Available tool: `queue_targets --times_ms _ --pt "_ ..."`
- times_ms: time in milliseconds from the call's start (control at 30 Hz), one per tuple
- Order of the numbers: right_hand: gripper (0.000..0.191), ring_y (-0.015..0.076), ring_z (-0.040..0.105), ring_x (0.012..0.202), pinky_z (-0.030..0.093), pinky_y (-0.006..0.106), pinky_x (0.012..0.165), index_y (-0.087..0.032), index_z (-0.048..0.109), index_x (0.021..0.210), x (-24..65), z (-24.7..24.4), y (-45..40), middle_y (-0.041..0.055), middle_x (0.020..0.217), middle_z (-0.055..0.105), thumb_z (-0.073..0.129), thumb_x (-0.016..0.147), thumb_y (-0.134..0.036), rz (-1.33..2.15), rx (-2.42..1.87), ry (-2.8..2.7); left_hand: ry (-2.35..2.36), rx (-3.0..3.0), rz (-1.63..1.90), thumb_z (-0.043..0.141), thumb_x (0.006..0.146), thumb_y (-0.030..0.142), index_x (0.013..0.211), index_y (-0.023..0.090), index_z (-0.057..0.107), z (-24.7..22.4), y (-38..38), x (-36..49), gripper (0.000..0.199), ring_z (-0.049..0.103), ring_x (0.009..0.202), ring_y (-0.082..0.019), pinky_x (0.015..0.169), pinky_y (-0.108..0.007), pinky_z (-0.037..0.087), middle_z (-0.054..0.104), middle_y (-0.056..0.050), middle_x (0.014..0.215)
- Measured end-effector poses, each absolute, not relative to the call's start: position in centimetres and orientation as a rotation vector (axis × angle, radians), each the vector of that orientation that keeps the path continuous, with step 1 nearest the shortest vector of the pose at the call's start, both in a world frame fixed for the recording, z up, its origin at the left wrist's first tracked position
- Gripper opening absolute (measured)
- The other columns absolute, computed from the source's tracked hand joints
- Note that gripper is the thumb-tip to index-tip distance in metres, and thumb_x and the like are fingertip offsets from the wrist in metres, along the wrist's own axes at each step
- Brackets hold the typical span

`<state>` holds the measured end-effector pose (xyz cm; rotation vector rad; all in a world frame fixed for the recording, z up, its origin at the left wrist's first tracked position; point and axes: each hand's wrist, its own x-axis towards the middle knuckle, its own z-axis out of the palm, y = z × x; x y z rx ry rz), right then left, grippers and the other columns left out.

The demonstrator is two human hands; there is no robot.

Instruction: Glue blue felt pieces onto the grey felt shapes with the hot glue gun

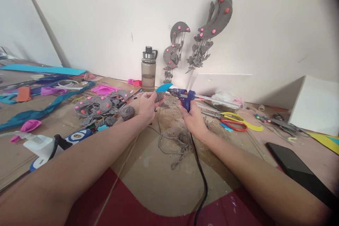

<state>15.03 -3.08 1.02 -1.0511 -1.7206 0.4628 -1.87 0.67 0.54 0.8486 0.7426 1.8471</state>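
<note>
- Centre: our left hand (148,106) pinches a blue-and-grey curved flat piece (163,88) between its fingers.
- Just right: our right hand (194,117) wraps its fingers around a blue plastic glue gun (186,96).
- Far: a translucent grey bottle (148,67) holds some liquid (148,82).

Dk-blu glue gun (186,96), gry yarn (127,112)

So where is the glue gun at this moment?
In the head view, the blue glue gun is just right of centre, held in the right grip, its front end close to the blue-and-grey piece in the left grip.
</note>
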Motion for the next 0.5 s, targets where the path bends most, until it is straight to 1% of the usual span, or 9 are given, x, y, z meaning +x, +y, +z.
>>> queue_targets --times_ms 200,400,500 --pt "0.041 0.0228 0.057 0.089 0.045 0.043 0.091 -0.017 0.050 0.124 14.99 0.95 -3.15 0.0093 0.102 0.065 0.050 0.086 -0.032 0.434 -1.047 -1.714 0.750 0.807 1.863 0.060 0.076 0.015 0.078 0.018 0.044 0.47 0.77 -1.86 0.016 0.069 0.072 -0.019 0.081 -0.043 0.056 0.066 -0.005 0.075" --pt "0.044 0.0233 0.057 0.094 0.044 0.043 0.094 -0.018 0.049 0.128 14.85 0.84 -3.18 0.0101 0.107 0.065 0.050 0.086 -0.034 0.421 -1.031 -1.741 0.752 0.827 1.850 0.060 0.077 0.017 0.078 0.019 0.046 0.42 0.79 -1.76 0.015 0.069 0.074 -0.019 0.081 -0.041 0.056 0.066 -0.005 0.075" --pt "0.046 0.0231 0.058 0.093 0.045 0.042 0.092 -0.018 0.049 0.128 14.83 0.87 -3.21 0.0101 0.107 0.065 0.050 0.086 -0.035 0.437 -1.035 -1.738 0.764 0.842 1.841 0.062 0.077 0.019 0.077 0.020 0.045 0.48 0.64 -1.72 0.017 0.069 0.076 -0.019 0.080 -0.039 0.057 0.066 -0.004 0.074"
